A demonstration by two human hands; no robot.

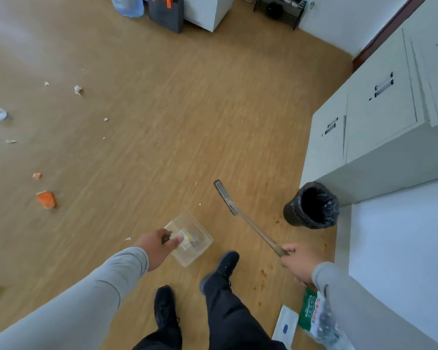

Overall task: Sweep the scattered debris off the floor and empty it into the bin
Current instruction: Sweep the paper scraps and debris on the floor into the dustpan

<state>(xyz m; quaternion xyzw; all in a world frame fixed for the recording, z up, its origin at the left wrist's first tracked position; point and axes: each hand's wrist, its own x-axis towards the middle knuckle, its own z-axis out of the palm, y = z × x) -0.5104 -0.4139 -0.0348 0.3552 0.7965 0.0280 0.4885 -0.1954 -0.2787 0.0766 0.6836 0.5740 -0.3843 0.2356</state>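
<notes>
My left hand [159,246] grips the handle of a clear plastic dustpan [200,245] held just above the wooden floor, with a few scraps inside it. My right hand [300,261] holds the long handle of a broom [250,224], whose narrow grey head [225,197] rests on the floor ahead. A black bin [311,205] lined with a black bag stands open to the right of the broom head. Debris lies scattered at the left: an orange wrapper [46,199], a smaller orange scrap [37,176], a clear crumpled piece [0,114] and several white bits [78,90].
Grey metal cabinets [379,117] line the right side behind the bin. A green and white plastic bag [316,317] lies by my right sleeve. At the far wall stand a water jug [128,6], a dark bag [166,12] and a black rack [278,11]. My feet [220,271] are below the dustpan.
</notes>
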